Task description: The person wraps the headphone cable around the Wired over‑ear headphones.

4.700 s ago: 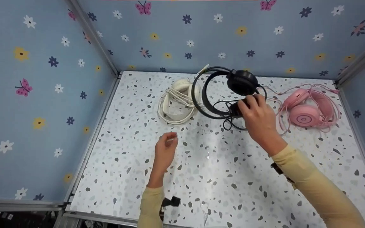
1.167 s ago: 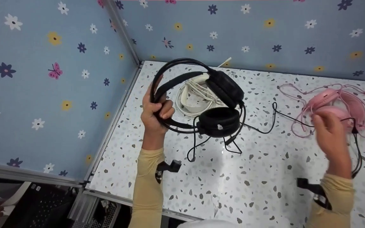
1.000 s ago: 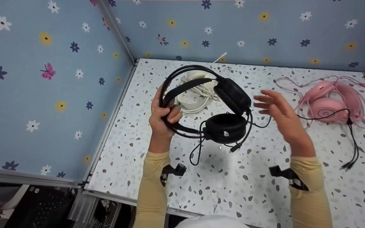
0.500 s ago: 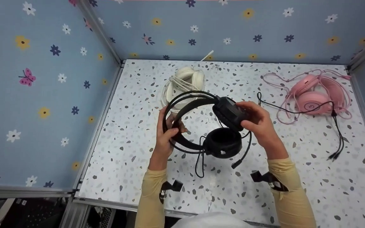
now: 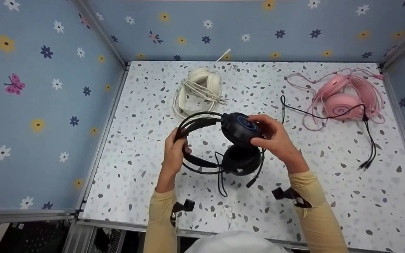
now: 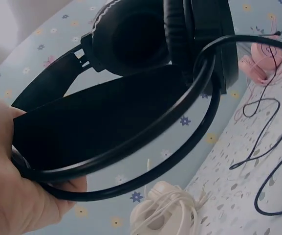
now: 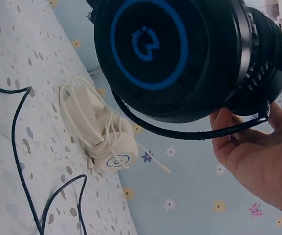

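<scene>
A black over-ear headset (image 5: 239, 130) with a boom microphone is held up above the speckled table. My left hand (image 5: 173, 154) grips its headband at the left, the thumb on the near side; in the left wrist view that hand (image 6: 13, 171) wraps the band and its outer wires. My right hand (image 5: 278, 140) holds the far ear cup, thumb below and fingers over its rim. A blue ring logo marks that cup (image 7: 150, 54) in the right wrist view. The other ear cup hangs nearer to me, its open side facing up.
A white headset (image 5: 213, 84) with a bundled cable lies behind the black one. At the back right lies a pink headset (image 5: 343, 105), with the black cable (image 5: 304, 114) trailing over it to two plugs. Patterned panels (image 5: 188, 28) border the table (image 5: 135, 196).
The right hand let go of the black cable near the pink headset, came left and took hold of the ear cup. The headset came lower and nearer, and its far cup turned logo-up.
</scene>
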### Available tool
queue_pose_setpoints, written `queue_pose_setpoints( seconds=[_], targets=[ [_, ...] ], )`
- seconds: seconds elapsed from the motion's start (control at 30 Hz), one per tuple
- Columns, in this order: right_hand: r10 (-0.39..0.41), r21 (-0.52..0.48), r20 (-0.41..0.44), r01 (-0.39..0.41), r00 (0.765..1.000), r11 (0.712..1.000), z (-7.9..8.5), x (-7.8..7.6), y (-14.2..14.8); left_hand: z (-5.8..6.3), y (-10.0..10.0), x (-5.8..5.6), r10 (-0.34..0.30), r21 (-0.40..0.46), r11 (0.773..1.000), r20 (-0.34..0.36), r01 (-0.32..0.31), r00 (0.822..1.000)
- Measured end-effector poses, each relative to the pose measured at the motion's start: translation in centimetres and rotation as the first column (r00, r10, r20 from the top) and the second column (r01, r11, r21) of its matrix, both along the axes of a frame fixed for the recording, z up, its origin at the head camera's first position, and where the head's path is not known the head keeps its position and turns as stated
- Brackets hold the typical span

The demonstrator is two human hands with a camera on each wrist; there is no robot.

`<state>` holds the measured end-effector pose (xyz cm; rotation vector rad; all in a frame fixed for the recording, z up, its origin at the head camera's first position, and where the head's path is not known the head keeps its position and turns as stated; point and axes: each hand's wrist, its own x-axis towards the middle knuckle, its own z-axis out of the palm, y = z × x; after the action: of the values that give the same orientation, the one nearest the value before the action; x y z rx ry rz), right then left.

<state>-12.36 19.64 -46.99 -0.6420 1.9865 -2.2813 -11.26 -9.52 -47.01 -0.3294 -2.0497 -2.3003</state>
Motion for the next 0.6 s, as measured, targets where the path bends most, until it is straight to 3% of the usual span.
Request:
queue_pose_setpoints(
  seconds=[0.1,0.2,0.23,0.3,0.33,0.37,0.47,0.53,0.6],
  targets=[
    [0.017,0.042,0.002,-0.017,1.0,0.999,-0.2,-0.1,0.1,-1.1,-0.2,0.0,-0.053,0.118,0.992,0.038,0.049,0.998],
    [0.078,0.086,0.005,-0.078,0.997,0.993,-0.4,-0.5,0.7,-1.9,-0.5,-0.1,-0.108,0.256,0.962,0.048,0.093,0.993],
    [0.078,0.145,-0.001,-0.077,0.997,0.986,-0.4,-0.7,1.1,-2.0,-0.6,-0.2,-0.117,0.297,0.95,0.043,0.099,0.992],
    [0.028,0.322,-0.05,-0.01,0.998,0.947,-0.6,-1.4,2.3,-2.3,-1.0,-0.4,-0.125,0.385,0.917,0.024,0.106,0.992],
    [-0.014,0.41,-0.08,0.045,0.997,0.911,-0.9,-1.9,3.0,-2.3,-1.2,-0.5,-0.127,0.428,0.897,0.016,0.108,0.992],
    [-0.07,0.508,-0.116,0.119,0.991,0.853,-1.2,-2.3,3.7,-2.3,-1.4,-0.6,-0.127,0.464,0.879,0.009,0.109,0.992],
    [-0.159,0.718,-0.208,0.261,0.965,0.645,-3.1,-3.5,5.6,-2.0,-2.1,-0.9,-0.124,0.548,0.83,-0.006,0.107,0.992],
    [-0.133,0.772,-0.227,0.262,0.965,0.579,-4.7,-4.1,6.1,-1.7,-2.5,-1.2,-0.119,0.581,0.807,-0.009,0.102,0.993],
    [-0.034,0.801,-0.235,0.214,0.971,0.559,-6.0,-4.2,6.1,-1.2,-2.6,-1.6,-0.114,0.602,0.793,-0.013,0.099,0.993]
  ],
)
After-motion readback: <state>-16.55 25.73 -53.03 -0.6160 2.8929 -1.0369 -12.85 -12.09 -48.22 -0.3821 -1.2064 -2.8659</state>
